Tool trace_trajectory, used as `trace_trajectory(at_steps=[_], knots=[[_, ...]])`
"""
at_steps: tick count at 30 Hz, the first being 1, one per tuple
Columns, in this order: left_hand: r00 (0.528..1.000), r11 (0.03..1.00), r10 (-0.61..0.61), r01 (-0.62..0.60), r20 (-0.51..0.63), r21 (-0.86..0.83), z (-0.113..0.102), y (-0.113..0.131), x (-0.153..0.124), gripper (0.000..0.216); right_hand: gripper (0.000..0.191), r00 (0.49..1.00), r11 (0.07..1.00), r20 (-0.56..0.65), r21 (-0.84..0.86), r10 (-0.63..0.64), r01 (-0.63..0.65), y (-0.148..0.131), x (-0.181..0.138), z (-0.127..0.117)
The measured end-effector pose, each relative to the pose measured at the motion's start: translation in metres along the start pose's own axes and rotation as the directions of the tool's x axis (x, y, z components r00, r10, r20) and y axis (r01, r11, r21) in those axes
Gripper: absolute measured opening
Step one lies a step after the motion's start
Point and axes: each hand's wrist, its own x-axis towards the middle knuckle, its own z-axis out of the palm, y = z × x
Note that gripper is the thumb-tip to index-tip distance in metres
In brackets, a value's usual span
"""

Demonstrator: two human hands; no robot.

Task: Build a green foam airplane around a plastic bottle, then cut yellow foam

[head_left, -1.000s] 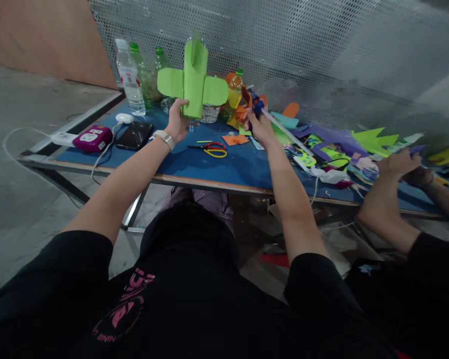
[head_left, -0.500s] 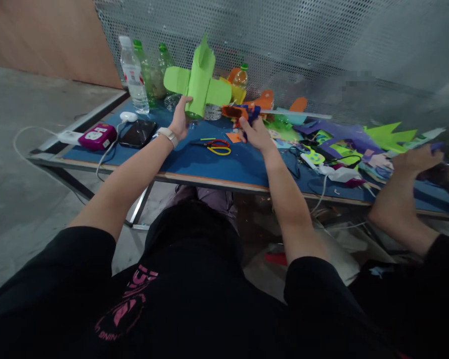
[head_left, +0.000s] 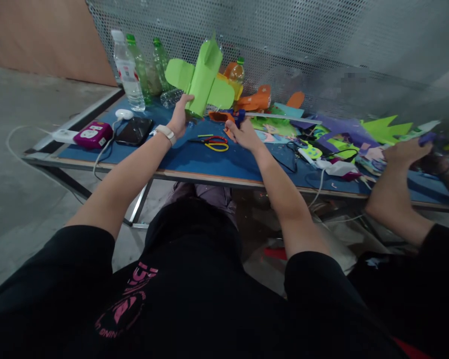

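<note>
My left hand (head_left: 180, 118) grips the lower end of a bright green paper cactus shape (head_left: 204, 80), holding it up and tilted to the right above the blue table (head_left: 194, 162). My right hand (head_left: 243, 133) is closed around a glue gun (head_left: 228, 116) with a blue body and orange nozzle end pointing left, toward the base of the cactus shape; a long white glue stick (head_left: 284, 118) juts out of it to the right. Red and yellow scissors (head_left: 213, 143) lie on the table between my hands.
Several plastic bottles (head_left: 127, 70) stand at the back left by a perforated metal wall. A magenta power strip (head_left: 92, 134) and a black phone (head_left: 133, 131) lie left. Coloured paper scraps (head_left: 344, 137) cover the right side, where another person's hands (head_left: 404, 152) work.
The green paper shape has tilted further right. My right hand has lowered the glue gun and turned it level, bringing its nozzle close to the shape's base.
</note>
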Motion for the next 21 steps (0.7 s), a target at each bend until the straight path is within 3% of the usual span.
trace_trajectory(at_steps=[10,16,21], knots=[[0.998,0.997,0.001,-0.006,-0.059,-0.08,0.005,-0.007,0.001,0.046,0.099,1.0,0.997,-0.001,-0.066,-0.028,0.028,-0.017,-0.001,-0.001],[0.996,0.997,-0.079,0.078,-0.04,-0.02,0.007,0.002,-0.006,0.044,0.106,0.998,0.995,-0.008,-0.078,-0.057,0.056,-0.015,-0.001,-0.001],[0.999,0.998,-0.045,0.044,-0.024,-0.04,0.011,0.007,-0.012,0.041,0.106,0.998,0.994,-0.006,-0.085,-0.063,0.062,-0.013,-0.001,-0.001]])
